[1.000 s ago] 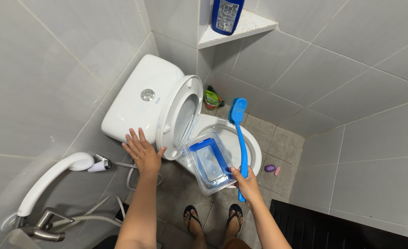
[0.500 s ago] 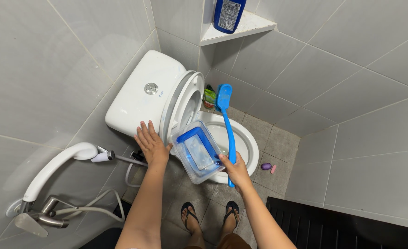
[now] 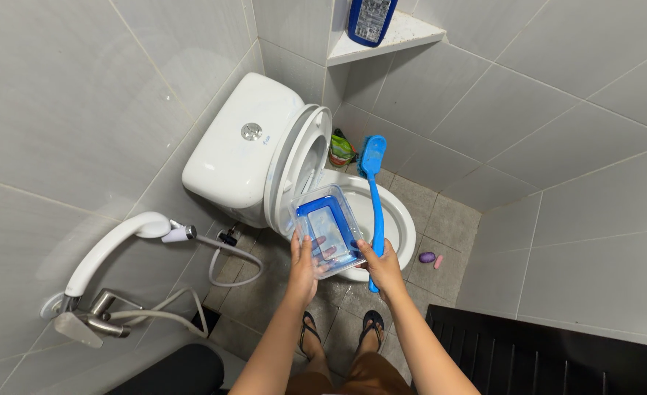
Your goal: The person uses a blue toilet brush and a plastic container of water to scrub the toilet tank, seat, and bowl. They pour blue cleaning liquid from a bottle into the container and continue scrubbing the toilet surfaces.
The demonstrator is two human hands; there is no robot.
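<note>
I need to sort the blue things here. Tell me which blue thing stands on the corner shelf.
The dark blue bottle, standing on the white corner shelf at the top. The blue brush and the clear box with blue inside are in the person's hands over the toilet.

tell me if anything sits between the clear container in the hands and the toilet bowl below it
Nothing visible does. The clear container hangs right over the open toilet bowl, seat and lid raised; the blue brush in the right hand runs beside it.

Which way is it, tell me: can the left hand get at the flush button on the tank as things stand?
Probably not at once. The left hand grips the clear container, so it is occupied. The flush button on the tank lies uncovered, with nothing between.
</note>
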